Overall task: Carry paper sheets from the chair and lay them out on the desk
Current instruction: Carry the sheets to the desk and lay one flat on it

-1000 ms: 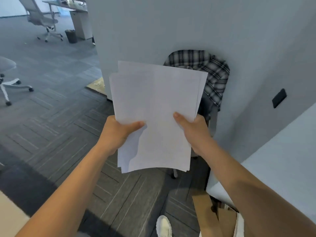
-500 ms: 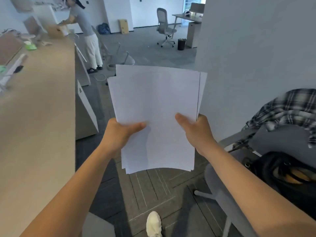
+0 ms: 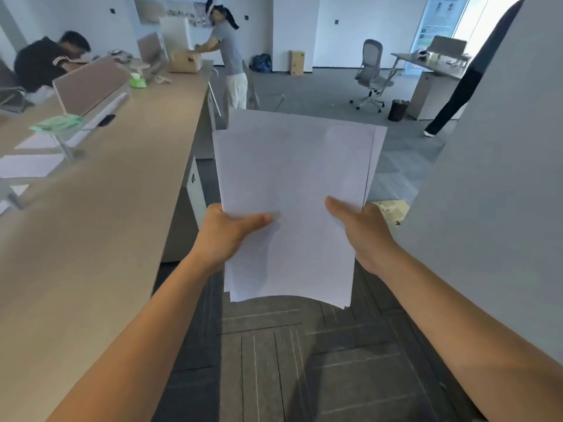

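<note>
While the left hand [image 3: 225,236] pinches their left edge and the right hand [image 3: 362,236] pinches their right edge, thumbs on top, the paper sheets [image 3: 292,193] hang in the air over the floor [image 3: 274,360], just right of the long desk [image 3: 91,239]. Far left on the desk lie white shapes [image 3: 27,166], maybe more paper, too blurry to tell.

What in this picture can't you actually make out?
Head view:
Number of paper sheets: they overlap, only a few edges show.
Fingers of left grip and right grip: behind the stack, only thumbs visible.
White papers on the desk, far left: blurred, cut by the edge.
</note>
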The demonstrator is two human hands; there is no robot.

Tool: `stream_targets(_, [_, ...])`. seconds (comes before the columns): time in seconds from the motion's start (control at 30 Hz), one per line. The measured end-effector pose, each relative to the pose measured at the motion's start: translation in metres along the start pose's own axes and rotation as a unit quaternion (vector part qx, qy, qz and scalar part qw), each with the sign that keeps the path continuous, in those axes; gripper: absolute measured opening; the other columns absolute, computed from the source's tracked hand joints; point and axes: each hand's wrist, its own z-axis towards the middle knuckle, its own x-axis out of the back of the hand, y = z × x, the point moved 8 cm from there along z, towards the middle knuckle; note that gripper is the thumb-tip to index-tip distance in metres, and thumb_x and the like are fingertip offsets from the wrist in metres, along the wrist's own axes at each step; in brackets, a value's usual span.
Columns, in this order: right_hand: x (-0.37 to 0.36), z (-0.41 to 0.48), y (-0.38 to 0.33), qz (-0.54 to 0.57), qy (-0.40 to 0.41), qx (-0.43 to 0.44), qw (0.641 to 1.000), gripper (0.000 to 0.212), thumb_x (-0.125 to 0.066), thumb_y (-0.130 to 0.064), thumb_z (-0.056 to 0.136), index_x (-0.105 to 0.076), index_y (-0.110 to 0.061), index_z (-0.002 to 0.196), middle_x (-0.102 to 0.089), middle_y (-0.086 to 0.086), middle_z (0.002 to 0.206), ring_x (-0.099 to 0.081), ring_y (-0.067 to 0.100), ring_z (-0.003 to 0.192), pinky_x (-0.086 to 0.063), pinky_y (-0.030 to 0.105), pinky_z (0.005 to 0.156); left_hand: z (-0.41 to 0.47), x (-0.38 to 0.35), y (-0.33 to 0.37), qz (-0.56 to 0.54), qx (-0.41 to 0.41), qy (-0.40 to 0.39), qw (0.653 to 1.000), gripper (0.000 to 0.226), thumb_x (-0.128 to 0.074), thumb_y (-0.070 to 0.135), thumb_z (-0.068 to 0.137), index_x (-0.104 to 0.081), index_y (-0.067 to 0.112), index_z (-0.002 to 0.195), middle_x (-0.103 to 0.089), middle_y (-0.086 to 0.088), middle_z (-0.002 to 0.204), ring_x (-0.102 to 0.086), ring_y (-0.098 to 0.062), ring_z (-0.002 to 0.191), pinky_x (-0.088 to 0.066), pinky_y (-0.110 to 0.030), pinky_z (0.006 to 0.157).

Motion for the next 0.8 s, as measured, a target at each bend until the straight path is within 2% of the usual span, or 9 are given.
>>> stream_targets(0.07, [-0.010,0.039,-0.004,-0.015,-0.021,0.005,1.000,0.013,-0.070,-0.038,0.089,-0.063,-0.028,0.091,-0.067,-0.009,0.100,-0.063,0.014,0.106,-0.048,0.038,0.101,0.033,0.006,-0.007,0.002,0.003,0.021,1.000,0.030,-0.086,0.015,0.074,-0.075,0.007,0.101,-0.077,-0.004,0.099,-0.074,-0.022,0.092,-0.060,-0.038,0.082])
stream_targets(0.2, [-0.034,0.136,0.004,-0.016,-0.072,0.014,0.997,0.047,-0.069,-0.041,0.089,-0.064,-0.011,0.125,-0.066,-0.003,0.120,-0.060,0.015,0.117,-0.045,0.033,0.101,0.100,0.020,-0.025,0.009,0.012,0.067,0.998,0.028,-0.086,0.013,0.073,-0.075,0.005,0.098,-0.077,-0.006,0.098,-0.074,-0.024,0.091,-0.059,-0.039,0.080])
stream_targets(0.37, [-0.071,0.261,0.009,0.019,-0.161,0.000,0.987,0.049,-0.067,-0.039,0.090,-0.061,-0.011,0.131,-0.062,-0.007,0.121,-0.053,0.010,0.122,-0.035,0.025,0.098,0.200,0.031,-0.043,0.036,0.018,0.119,0.992,0.034,-0.086,0.018,0.067,-0.074,0.008,0.098,-0.077,-0.006,0.099,-0.074,-0.025,0.092,-0.060,-0.045,0.083])
stream_targets(0.47, [-0.084,0.331,0.002,0.003,-0.193,-0.002,0.981,0.030,-0.069,-0.038,0.090,-0.071,-0.019,0.113,-0.067,-0.003,0.123,-0.059,0.018,0.122,-0.044,0.028,0.103,0.267,0.036,-0.053,0.057,0.034,0.177,0.982,0.027,-0.086,0.011,0.073,-0.074,0.011,0.097,-0.077,-0.005,0.097,-0.074,-0.024,0.090,-0.059,-0.048,0.084])
stream_targets(0.53, [-0.093,0.376,-0.007,-0.019,-0.217,0.011,0.976,0.010,-0.070,-0.036,0.090,-0.074,-0.027,0.092,-0.073,-0.001,0.112,-0.066,0.018,0.109,-0.050,0.036,0.101,0.308,0.035,-0.059,0.062,0.040,0.197,0.978,0.022,-0.083,0.009,0.078,-0.074,0.010,0.098,-0.077,-0.006,0.098,-0.074,-0.025,0.090,-0.059,-0.051,0.085])
stream_targets(0.57, [-0.097,0.399,-0.014,-0.027,-0.224,0.025,0.974,0.008,-0.069,-0.033,0.091,-0.074,-0.027,0.089,-0.076,-0.005,0.103,-0.070,0.012,0.100,-0.054,0.035,0.096,0.328,0.035,-0.062,0.058,0.042,0.206,0.976,0.022,-0.083,0.009,0.078,-0.074,0.009,0.099,-0.077,-0.008,0.099,-0.074,-0.026,0.091,-0.059,-0.051,0.085])
stream_targets(0.7, [-0.127,0.483,-0.039,-0.041,-0.255,0.059,0.964,0.009,-0.066,-0.028,0.093,-0.074,-0.024,0.091,-0.077,-0.007,0.085,-0.071,0.005,0.077,-0.054,0.026,0.072,0.402,0.050,-0.070,0.042,0.051,0.250,0.966,0.016,-0.083,0.011,0.079,-0.074,0.011,0.092,-0.078,-0.001,0.090,-0.075,-0.018,0.084,-0.061,-0.036,0.073])
stream_targets(0.77, [-0.148,0.527,-0.040,-0.060,-0.263,0.058,0.961,0.023,-0.064,-0.026,0.095,-0.071,-0.025,0.073,-0.063,-0.015,0.052,-0.055,-0.001,0.044,-0.042,0.013,0.050,0.441,0.066,-0.077,0.029,0.050,0.269,0.961,0.013,-0.081,0.013,0.079,-0.073,0.014,0.089,-0.077,0.004,0.084,-0.074,-0.012,0.077,-0.058,-0.025,0.063])
stream_targets(0.8, [-0.160,0.547,-0.040,-0.074,-0.258,0.053,0.962,0.033,-0.063,-0.026,0.095,-0.069,-0.023,0.063,-0.053,-0.015,0.044,-0.045,0.001,0.036,-0.036,0.013,0.044,0.461,0.075,-0.083,0.026,0.050,0.275,0.960,0.014,-0.081,0.015,0.079,-0.073,0.014,0.091,-0.077,0.003,0.085,-0.074,-0.012,0.078,-0.058,-0.024,0.064])
